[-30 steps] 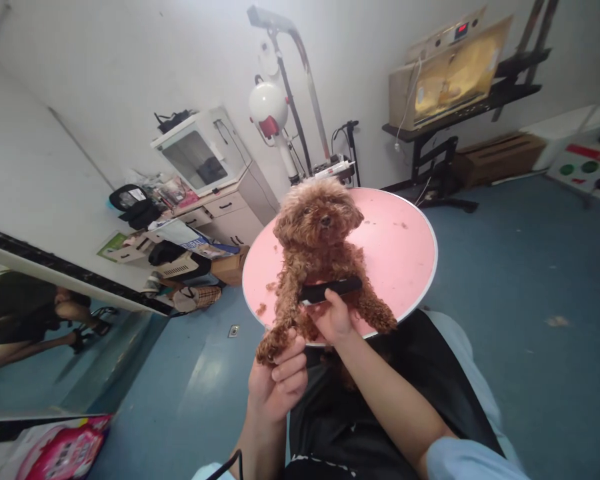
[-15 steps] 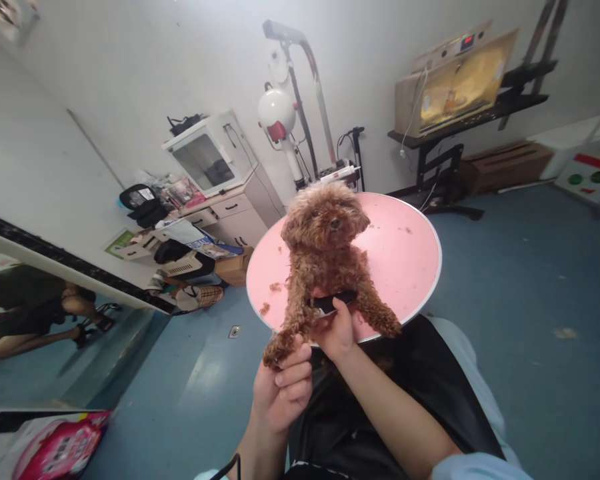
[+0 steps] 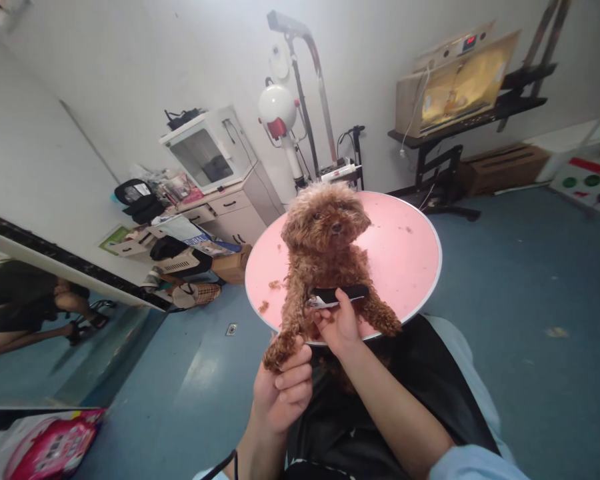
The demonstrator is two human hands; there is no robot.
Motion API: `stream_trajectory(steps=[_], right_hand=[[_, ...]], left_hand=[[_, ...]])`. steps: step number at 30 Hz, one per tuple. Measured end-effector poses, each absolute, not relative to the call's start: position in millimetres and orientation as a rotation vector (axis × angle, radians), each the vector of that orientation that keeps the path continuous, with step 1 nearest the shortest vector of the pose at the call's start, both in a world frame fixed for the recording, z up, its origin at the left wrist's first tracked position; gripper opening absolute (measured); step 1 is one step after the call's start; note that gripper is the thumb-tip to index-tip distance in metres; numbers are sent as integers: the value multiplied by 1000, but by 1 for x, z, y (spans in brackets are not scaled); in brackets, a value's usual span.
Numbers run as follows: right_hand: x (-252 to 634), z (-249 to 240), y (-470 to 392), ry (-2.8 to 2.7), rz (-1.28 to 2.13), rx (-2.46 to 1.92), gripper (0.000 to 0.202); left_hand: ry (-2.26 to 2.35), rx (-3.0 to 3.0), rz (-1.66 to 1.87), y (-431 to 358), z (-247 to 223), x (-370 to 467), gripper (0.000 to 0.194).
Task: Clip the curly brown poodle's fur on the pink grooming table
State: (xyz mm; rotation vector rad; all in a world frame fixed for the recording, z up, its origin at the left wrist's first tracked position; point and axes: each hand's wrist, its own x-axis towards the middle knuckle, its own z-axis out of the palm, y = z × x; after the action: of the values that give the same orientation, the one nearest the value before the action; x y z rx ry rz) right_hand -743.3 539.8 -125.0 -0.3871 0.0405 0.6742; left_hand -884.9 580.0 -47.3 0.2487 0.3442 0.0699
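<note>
A curly brown dog point(image 3: 325, 233) lies facing me on a round pink table point(image 3: 405, 253), its front legs reaching over the near edge. My left hand point(image 3: 285, 387) is closed around the paw on the left side of the view. Between the two front legs, my right hand point(image 3: 340, 327) grips a black and silver clipper point(image 3: 337, 295), held crosswise in front of the dog's chest. Small tufts of brown fur point(image 3: 264, 307) lie on the table's left part.
A dryer on a stand point(image 3: 277, 110) is behind the table. Cabinets point(image 3: 240, 207) and bags stand at the left, near a mirror point(image 3: 25, 320). A lit wooden box point(image 3: 455, 87) rests on a black table at the right. A black apron point(image 3: 420, 373) covers my lap.
The clipper in my right hand has risen slightly and turned, so more of its body shows. My left hand keeps its hold on the paw. The view has shifted a little.
</note>
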Motion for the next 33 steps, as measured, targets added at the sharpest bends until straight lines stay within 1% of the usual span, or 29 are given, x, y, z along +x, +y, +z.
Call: stream_trajectory(steps=[4, 8, 10, 15, 18, 21, 24, 29, 31, 33], right_hand=[[-744, -126, 530, 96, 717, -392, 28], [-728, -121, 529, 213, 450, -366, 30], [-722, -118, 534, 217, 409, -356, 31], [-730, -114, 541, 132, 687, -381, 26], [-737, -114, 537, 121, 777, -374, 22], [-736, -112, 533, 176, 674, -340, 23], [-733, -109, 534, 236, 563, -332, 29], [-742, -112, 534, 170, 749, -332, 20], [-742, -115, 531, 151, 790, -336, 22], [-738, -115, 528, 151, 751, -336, 24]], left_hand=[[331, 164, 33, 579, -47, -886, 29], [331, 108, 24, 580, -47, -884, 30], [323, 86, 1, 580, -48, -883, 30], [247, 17, -34, 580, -51, -883, 28], [234, 7, -66, 580, -51, -884, 26], [245, 30, -71, 579, -51, -884, 27], [265, 69, -57, 578, -51, -882, 27], [243, 81, -92, 576, -55, -882, 24], [247, 93, -124, 576, -59, -883, 22], [254, 95, -145, 574, -62, -884, 22]])
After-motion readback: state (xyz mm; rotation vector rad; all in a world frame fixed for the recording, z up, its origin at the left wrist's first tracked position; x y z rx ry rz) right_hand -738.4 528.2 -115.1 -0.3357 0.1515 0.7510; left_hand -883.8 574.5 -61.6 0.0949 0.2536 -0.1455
